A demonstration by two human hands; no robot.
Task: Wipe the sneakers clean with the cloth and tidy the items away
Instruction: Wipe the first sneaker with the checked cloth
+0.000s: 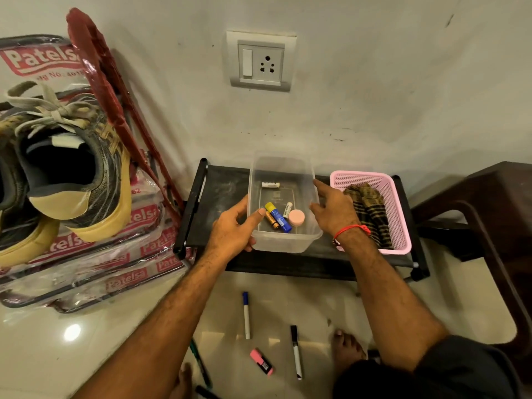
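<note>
Hands at centre frame — left hand grips clear tub, right hand spread loose beside it; cloth in pink basket.

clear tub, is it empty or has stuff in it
Not empty. The clear tub holds batteries, a blue-and-yellow tube and a pink round case on its bottom; most of its floor is bare.

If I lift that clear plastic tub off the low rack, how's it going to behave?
The clear tub is probably light: its walls look thin and it holds only a few small things. The batteries lie on their sides, so tilting would likely roll them. The left hand grips the near corner and the right hand touches the side; thin walls may flex.
</note>
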